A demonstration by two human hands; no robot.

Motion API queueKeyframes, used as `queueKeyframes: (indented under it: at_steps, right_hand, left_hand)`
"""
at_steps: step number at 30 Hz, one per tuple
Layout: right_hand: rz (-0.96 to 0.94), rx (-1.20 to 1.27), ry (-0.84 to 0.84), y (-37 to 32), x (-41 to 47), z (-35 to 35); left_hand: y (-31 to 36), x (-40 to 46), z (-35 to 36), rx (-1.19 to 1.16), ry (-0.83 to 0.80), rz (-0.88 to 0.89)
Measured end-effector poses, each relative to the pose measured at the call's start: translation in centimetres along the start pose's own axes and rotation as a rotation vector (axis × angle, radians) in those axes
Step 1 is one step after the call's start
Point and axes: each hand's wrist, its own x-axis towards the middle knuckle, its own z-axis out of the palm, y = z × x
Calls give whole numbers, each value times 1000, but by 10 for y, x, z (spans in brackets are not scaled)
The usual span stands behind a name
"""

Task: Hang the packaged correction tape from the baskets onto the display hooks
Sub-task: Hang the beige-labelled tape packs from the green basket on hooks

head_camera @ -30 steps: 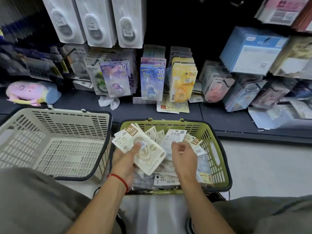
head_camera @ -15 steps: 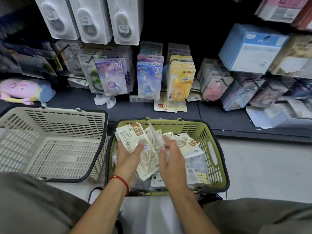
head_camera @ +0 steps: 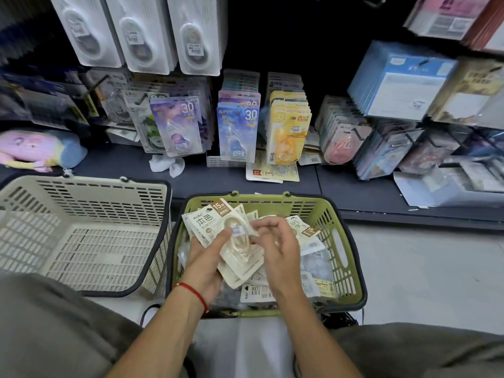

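A green basket (head_camera: 346, 255) on the floor holds several white packaged correction tapes. My left hand (head_camera: 206, 257) grips a stack of these cream-white correction tape packs (head_camera: 218, 227) over the basket, thumb on top. My right hand (head_camera: 278, 246) sits just right of the stack, its fingertips pinching at the stack's right edge. More packs (head_camera: 302, 230) lie loose in the basket under my hands. Display hooks above the shelf carry hanging tape packs, purple (head_camera: 177, 124), blue (head_camera: 237, 132) and yellow (head_camera: 289, 132).
A beige basket (head_camera: 81, 236) with nothing visible in it stands left of the green one. A dark shelf (head_camera: 122, 165) bears a pink plush toy (head_camera: 30, 148) and loose packs. Large white packs (head_camera: 141, 31) hang at the top. Notebooks (head_camera: 395, 83) fill the right.
My right hand lifted from the loose packs in the basket and came up to the stack in my left hand. The stack has shifted slightly toward the basket's middle.
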Motion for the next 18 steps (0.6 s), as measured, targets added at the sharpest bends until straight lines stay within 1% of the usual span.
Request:
queueKeyframes:
  at_steps: [1,2,3,4,5,6,7,9,11,12,15,16,18]
  right_hand:
    - [35,-100,53,5,9,-5]
    - [65,-287,96,14,21,-13]
    - [106,-539,106,25,33,-22]
    - [170,-788,85,36,44,-32]
    - [267,-976,45,47,52,-42]
    - [376,-1087,-7,57,58,-51]
    - [460,-1129,-57,66,61,-61]
    - [528,-1065,-97,83,64,-75]
    - [576,-941,-58,93,69,-80]
    - [626,-842,-18,94,73,-82]
    - [813,-305,130,86,83,-90]
    - [858,-169,138,86,83,-95]
    - [860,-92,143,87,80,-107]
  left_hand:
    - [0,0,-1,13,26,6]
    - [0,-1,-2,33,51,11]
    - [1,-2,-4,52,69,17]
    - [2,-4,-5,69,81,24]
    - [4,-6,-6,82,91,35]
    - [6,-8,-8,91,109,47]
    - [9,-10,-11,100,128,58]
    - [14,-13,-15,129,149,67]
    - [19,-15,-18,170,159,67]
    - [21,-15,-19,183,161,69]
    - [21,-18,-17,223,139,70]
    - [21,-19,-14,239,126,68]
    - [23,-19,-8,266,101,67]
